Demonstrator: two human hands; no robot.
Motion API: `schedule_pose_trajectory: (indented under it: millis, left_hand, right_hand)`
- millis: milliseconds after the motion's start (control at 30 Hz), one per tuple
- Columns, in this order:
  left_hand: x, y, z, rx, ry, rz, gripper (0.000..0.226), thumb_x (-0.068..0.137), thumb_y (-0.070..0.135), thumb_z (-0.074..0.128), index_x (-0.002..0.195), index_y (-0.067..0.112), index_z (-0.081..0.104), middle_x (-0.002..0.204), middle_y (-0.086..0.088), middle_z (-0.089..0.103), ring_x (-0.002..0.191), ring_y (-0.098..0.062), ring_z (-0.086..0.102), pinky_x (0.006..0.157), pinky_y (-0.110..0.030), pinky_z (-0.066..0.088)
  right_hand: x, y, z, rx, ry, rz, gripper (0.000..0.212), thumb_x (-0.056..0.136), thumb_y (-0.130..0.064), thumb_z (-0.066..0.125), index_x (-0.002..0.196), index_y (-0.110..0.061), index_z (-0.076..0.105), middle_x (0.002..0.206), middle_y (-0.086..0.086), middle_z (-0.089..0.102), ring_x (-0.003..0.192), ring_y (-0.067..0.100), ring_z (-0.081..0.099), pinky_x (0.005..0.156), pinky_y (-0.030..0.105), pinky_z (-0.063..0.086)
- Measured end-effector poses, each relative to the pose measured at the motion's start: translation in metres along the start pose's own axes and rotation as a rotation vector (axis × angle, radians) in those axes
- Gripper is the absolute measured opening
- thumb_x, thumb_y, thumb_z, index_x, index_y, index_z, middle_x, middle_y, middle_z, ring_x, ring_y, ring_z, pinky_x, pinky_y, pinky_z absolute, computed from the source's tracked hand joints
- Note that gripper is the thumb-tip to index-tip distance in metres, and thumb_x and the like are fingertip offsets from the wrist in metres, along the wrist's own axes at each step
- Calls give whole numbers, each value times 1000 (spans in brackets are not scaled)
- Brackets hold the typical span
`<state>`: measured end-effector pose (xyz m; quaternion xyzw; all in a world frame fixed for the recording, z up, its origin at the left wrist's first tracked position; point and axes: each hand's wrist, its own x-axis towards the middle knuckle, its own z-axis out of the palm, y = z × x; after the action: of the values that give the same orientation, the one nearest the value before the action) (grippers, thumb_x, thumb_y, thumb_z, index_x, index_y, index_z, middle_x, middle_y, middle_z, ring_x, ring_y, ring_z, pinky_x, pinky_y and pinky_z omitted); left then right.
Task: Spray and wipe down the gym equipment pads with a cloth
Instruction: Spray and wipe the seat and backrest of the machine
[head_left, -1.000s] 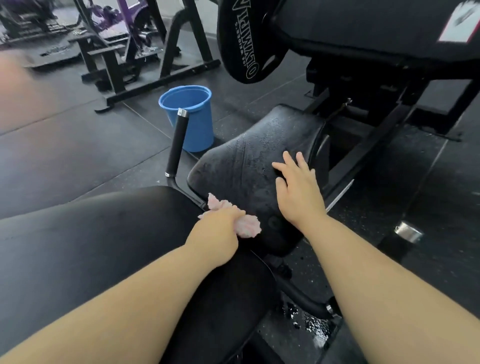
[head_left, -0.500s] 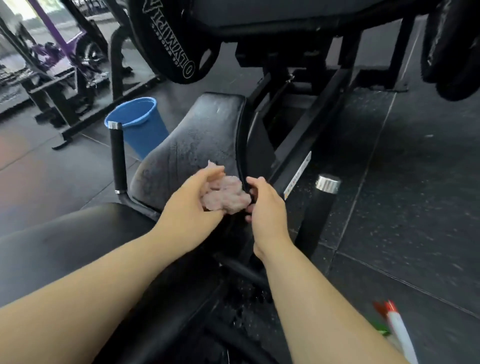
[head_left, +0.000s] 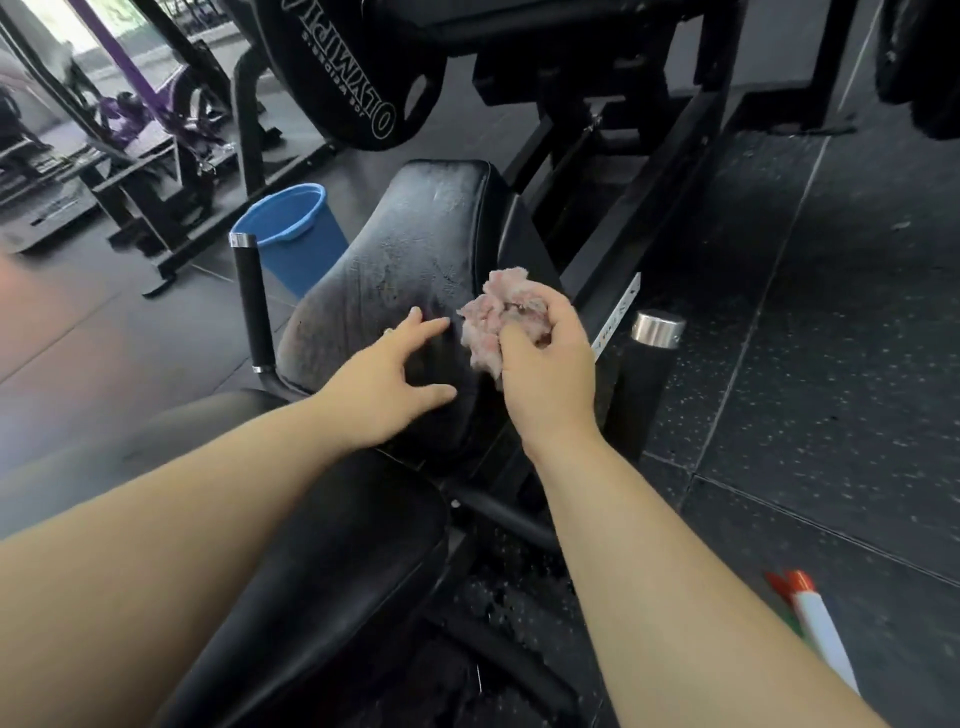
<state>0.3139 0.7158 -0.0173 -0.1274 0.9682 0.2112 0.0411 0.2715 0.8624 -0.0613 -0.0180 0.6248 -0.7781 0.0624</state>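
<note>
The pink cloth (head_left: 493, 312) was bunched up in the right hand (head_left: 550, 384), whose fingers were curled tight round it. It sat just over the right edge of the black seat pad (head_left: 415, 234). The left hand (head_left: 384, 387) lay on the pad with its fingers spread wide, holding nothing.

The pad looked wet and streaky, so I think the spraying was done and the wiping was in hand. The next move likely called for pressing the cloth flat on the pad and rubbing across the wet part, out to the far end.

A second black pad (head_left: 322, 571) lay nearer. A black handle (head_left: 252, 306) stood at the seat pad's left and a silver-capped one (head_left: 657, 327) at its right. A blue bucket (head_left: 291, 234) stood on the floor, far and to the left. A white spray bottle (head_left: 821, 629) with a red top showed near on the right. The floor (head_left: 831, 312) was dark speckled rubber. A big weight plate (head_left: 353, 78) hung at the far end.
</note>
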Motion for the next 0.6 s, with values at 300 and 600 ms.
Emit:
schedule_pose_trajectory:
  millis: [300,600]
  left_hand:
    - [-4,-18,19,-53,17,61,74,92,30,67,149,49,23,162,17,7,150,-8,1,116,-23,10]
    - [-6,-31,38,-174,111,113,67,96,28,61,148,48,24,160,20,7,148,-2,-3,108,-15,8]
  right_hand:
    - [-77,68,9,-12,102,300,19,94,-30,52,78,-22,57,77,3,67,63,20,63,51,34,54]
    - [-7,64,13,491,-21,864,51,97,-48,50,77,-8,75,65,10,71,54,24,67,77,43,55]
